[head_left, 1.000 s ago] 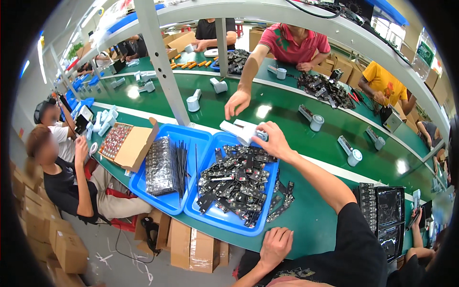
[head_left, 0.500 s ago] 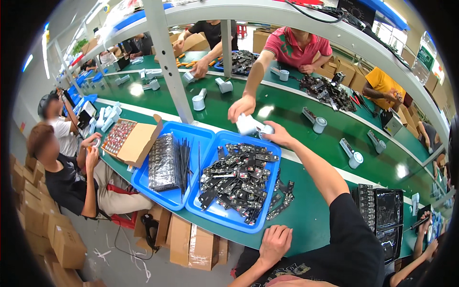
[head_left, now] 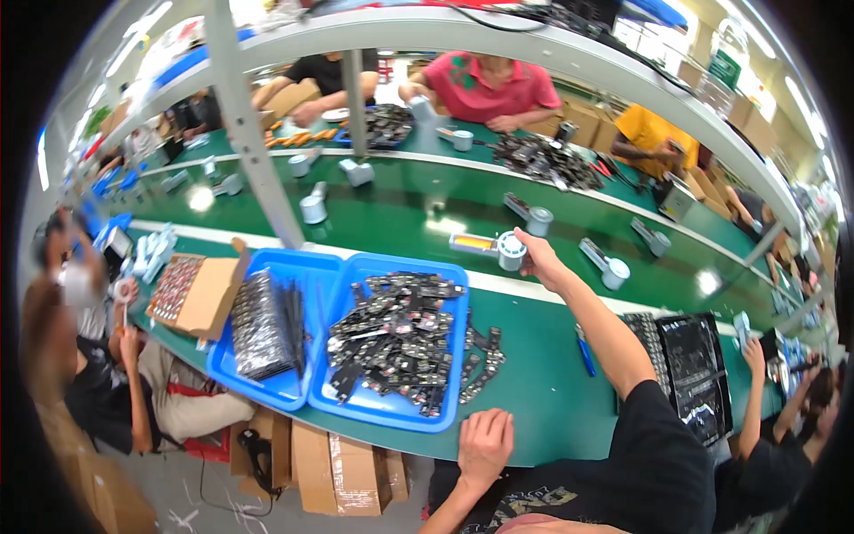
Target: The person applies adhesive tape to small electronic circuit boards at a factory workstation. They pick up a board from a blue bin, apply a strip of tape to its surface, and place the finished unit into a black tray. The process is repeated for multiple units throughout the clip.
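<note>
My right hand [head_left: 543,260] is stretched out over the green conveyor, its fingers closed on the round end of a pale-blue plastic housing [head_left: 511,252]. The housing's handle points left and shows a yellow-orange strip inside. At the near edge of the bench, my left hand [head_left: 486,439] rests with its fingers curled in and nothing visible in them. Left of it stands a blue tray [head_left: 388,422] heaped with small black circuit boards [head_left: 391,343]. A few more boards [head_left: 485,365] lie beside the tray.
Another blue tray [head_left: 267,399] holds bubble wrap and black strips. Beside it is an open cardboard box [head_left: 213,303]. Several pale-blue housings lie on the conveyor [head_left: 400,227]. A metal post [head_left: 253,125] rises ahead. Right of my left hand lie a blue tool [head_left: 585,351] and black trays [head_left: 698,374].
The co-worker in pink has drawn their arm back across the conveyor, with a pale object at their hand. My right hand holds the housing alone. The view has shifted right.
</note>
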A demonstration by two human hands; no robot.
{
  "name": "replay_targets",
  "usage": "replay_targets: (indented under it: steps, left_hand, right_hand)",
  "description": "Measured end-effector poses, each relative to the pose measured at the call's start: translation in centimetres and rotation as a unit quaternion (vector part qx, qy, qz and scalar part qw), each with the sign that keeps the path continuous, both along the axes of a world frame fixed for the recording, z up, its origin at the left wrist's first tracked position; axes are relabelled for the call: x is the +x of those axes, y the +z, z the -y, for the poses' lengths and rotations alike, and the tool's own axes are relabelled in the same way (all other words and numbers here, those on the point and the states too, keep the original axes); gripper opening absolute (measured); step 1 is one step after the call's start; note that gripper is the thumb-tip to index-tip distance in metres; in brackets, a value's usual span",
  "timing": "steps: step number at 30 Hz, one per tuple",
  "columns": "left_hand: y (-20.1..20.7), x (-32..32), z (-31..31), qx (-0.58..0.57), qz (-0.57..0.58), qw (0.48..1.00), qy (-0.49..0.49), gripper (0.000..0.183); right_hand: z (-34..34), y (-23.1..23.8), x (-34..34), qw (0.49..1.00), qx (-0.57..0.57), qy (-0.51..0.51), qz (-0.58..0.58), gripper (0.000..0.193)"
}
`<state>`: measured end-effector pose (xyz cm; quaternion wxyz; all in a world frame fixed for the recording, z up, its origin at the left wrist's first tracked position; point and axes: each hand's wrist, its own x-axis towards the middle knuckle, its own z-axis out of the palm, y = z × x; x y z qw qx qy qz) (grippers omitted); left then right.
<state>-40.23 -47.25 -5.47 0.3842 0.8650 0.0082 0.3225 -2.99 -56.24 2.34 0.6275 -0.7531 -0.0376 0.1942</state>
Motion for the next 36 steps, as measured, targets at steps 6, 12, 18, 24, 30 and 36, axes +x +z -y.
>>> replay_targets:
  steps: [6, 12, 18, 24, 30, 36]
  left_hand:
    - [0.7, 0.0, -0.8, -0.087, 0.048, 0.994, -0.041, 0.023]
    - [3.8, 4.4, 0.7, -0.130, 0.042, 0.974, -0.182, 0.029]
    - [5.4, 10.3, 1.4, -0.104, -0.036, 0.911, -0.398, 0.030]
    - [3.9, 12.7, 1.6, -0.062, 0.006, 0.896, -0.439, 0.013]
    - [3.7, 11.6, 2.6, -0.113, -0.063, 0.922, -0.366, 0.012]
    - [1.2, 10.9, 1.8, -0.275, -0.127, 0.899, -0.315, 0.028]
  right_hand:
    - [9.7, 3.8, -12.5, 0.976, -0.128, 0.161, -0.068, 0.045]
    - [15.9, 0.1, -22.4, 0.947, -0.285, 0.122, 0.078, 0.049]
    - [14.1, -4.8, -27.6, 0.841, -0.228, -0.230, 0.433, 0.010]
    - [12.2, -4.3, -32.0, 0.867, -0.165, -0.053, 0.467, 0.032]
    - [11.8, -6.1, -32.1, 0.865, -0.192, -0.066, 0.460, 0.017]
    - [11.0, -5.2, -31.8, 0.960, 0.092, -0.221, 0.146, 0.012]
